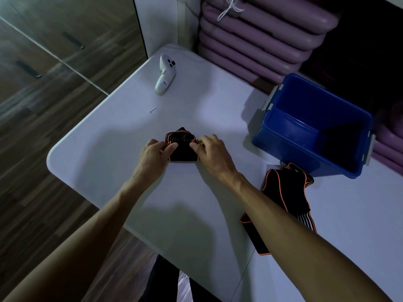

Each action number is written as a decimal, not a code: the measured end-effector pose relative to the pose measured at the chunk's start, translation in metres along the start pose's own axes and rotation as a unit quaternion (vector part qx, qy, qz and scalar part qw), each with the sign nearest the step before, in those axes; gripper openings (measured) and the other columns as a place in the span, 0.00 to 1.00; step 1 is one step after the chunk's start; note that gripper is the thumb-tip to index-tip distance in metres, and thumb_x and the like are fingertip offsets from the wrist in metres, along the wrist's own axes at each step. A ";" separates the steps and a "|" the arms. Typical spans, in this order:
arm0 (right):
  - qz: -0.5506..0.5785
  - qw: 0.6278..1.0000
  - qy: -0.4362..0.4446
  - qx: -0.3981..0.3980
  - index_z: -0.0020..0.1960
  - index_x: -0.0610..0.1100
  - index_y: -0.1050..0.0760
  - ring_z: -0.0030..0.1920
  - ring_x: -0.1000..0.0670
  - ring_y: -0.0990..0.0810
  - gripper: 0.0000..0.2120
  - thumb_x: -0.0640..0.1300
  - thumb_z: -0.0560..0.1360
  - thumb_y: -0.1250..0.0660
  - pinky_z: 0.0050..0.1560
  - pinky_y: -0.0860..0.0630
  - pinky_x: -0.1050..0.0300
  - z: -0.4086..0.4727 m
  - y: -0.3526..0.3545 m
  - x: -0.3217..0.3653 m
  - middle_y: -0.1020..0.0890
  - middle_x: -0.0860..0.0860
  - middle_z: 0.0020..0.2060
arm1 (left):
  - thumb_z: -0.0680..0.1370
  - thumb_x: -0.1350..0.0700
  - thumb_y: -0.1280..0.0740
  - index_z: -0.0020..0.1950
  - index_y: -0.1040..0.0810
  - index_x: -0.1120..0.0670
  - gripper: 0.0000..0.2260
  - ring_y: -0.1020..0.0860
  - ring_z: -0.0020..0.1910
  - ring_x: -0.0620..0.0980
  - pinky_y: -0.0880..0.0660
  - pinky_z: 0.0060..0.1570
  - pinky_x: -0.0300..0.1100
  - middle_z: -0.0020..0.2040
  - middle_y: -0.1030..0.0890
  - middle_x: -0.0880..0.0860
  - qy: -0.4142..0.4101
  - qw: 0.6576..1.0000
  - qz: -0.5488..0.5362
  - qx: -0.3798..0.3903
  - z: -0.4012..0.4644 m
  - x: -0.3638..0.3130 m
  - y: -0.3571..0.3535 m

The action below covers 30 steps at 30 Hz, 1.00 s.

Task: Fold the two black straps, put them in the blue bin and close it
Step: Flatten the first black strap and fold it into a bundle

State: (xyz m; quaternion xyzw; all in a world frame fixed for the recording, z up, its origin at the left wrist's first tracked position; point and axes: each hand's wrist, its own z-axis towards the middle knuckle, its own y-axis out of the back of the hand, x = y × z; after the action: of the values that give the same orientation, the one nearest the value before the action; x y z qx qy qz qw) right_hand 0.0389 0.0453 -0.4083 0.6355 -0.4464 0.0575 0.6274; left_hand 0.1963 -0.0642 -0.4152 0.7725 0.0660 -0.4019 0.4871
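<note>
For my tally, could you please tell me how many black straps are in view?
2: one strap mid-table, pressed between both hands; the other strap lies near the blue bin, partly hidden by the right forearm.

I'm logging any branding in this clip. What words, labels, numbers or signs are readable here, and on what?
None can be read.
White controller: small blue marks on its handle, too blurred to read.
Folded strap under both hands: white stripes only, no lettering visible.
Second strap: white stripes only, no lettering visible.
Blue bin: no label visible.
</note>
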 end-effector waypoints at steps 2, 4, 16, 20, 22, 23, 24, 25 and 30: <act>0.065 0.998 0.005 -0.022 0.63 0.46 0.28 0.57 0.44 0.24 0.18 0.57 0.79 0.39 0.55 0.24 0.47 -0.002 -0.005 0.000 0.23 0.45 0.56 | 0.77 0.46 0.34 0.45 0.22 0.57 0.14 0.28 0.45 0.51 0.37 0.46 0.39 0.47 0.27 0.54 0.035 0.999 -0.028 -0.020 0.003 -0.002 -0.001; 0.106 0.994 0.005 -0.008 0.70 0.46 0.32 0.61 0.45 0.25 0.23 0.56 0.80 0.38 0.61 0.26 0.49 -0.003 -0.006 0.001 0.24 0.44 0.62 | 0.74 0.46 0.30 0.53 0.25 0.56 0.16 0.27 0.47 0.50 0.34 0.47 0.39 0.51 0.26 0.53 0.060 0.994 -0.077 -0.041 0.007 -0.001 0.000; 0.182 0.981 -0.046 0.049 0.77 0.42 0.41 0.72 0.48 0.32 0.33 0.47 0.77 0.31 0.63 0.35 0.65 -0.003 0.002 0.007 0.32 0.46 0.73 | 0.76 0.49 0.32 0.48 0.22 0.57 0.11 0.23 0.39 0.51 0.29 0.39 0.43 0.39 0.20 0.51 0.049 0.990 -0.113 0.075 0.030 -0.009 0.009; 0.157 0.986 -0.036 0.048 0.66 0.44 0.26 0.57 0.46 0.21 0.20 0.46 0.75 0.30 0.55 0.26 0.56 -0.010 0.007 0.008 0.20 0.46 0.57 | 0.74 0.51 0.29 0.51 0.21 0.54 0.10 0.20 0.44 0.46 0.26 0.45 0.39 0.44 0.18 0.50 0.000 0.987 -0.140 0.081 0.012 -0.006 0.010; 0.164 0.985 -0.040 0.031 0.62 0.45 0.24 0.52 0.49 0.21 0.17 0.46 0.74 0.29 0.50 0.26 0.58 -0.019 0.010 0.004 0.19 0.48 0.53 | 0.72 0.54 0.26 0.51 0.22 0.48 0.10 0.21 0.42 0.36 0.28 0.42 0.30 0.44 0.19 0.45 -0.029 0.985 -0.130 0.109 0.006 -0.008 0.010; 0.169 0.984 -0.044 0.022 0.62 0.45 0.24 0.51 0.50 0.21 0.17 0.46 0.74 0.29 0.49 0.27 0.59 -0.025 0.012 0.001 0.19 0.48 0.52 | 0.70 0.56 0.24 0.49 0.23 0.45 0.12 0.22 0.41 0.33 0.29 0.40 0.26 0.44 0.19 0.44 -0.041 0.983 -0.132 0.123 0.005 -0.011 0.010; 0.173 0.984 -0.044 0.012 0.61 0.45 0.24 0.50 0.50 0.21 0.17 0.45 0.74 0.28 0.49 0.26 0.60 -0.031 0.015 -0.002 0.18 0.49 0.52 | 0.69 0.58 0.23 0.49 0.24 0.44 0.15 0.22 0.40 0.31 0.29 0.39 0.24 0.45 0.20 0.44 -0.054 0.980 -0.140 0.133 0.005 -0.015 0.009; 0.180 0.983 -0.044 -0.001 0.60 0.45 0.24 0.50 0.50 0.20 0.16 0.44 0.73 0.28 0.48 0.25 0.60 -0.037 0.017 -0.006 0.18 0.49 0.52 | 0.68 0.60 0.23 0.49 0.23 0.46 0.16 0.22 0.41 0.31 0.29 0.39 0.23 0.45 0.20 0.45 -0.069 0.977 -0.147 0.138 0.005 -0.020 0.007; 0.184 0.968 -0.086 -0.147 0.45 0.55 0.28 0.45 0.62 0.24 0.14 0.38 0.69 0.28 0.43 0.29 0.69 -0.066 0.039 -0.030 0.22 0.52 0.46 | 0.69 0.61 0.28 0.51 0.24 0.60 0.12 0.23 0.45 0.53 0.24 0.42 0.46 0.48 0.23 0.55 -0.304 0.944 -0.064 0.113 0.010 -0.067 -0.028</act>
State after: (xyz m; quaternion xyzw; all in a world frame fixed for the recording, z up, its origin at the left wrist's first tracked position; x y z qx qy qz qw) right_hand 0.0283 0.1240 -0.3848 0.4457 -0.6111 0.0508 0.6522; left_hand 0.1323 -0.0382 -0.3904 0.6580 -0.0821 -0.6526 0.3668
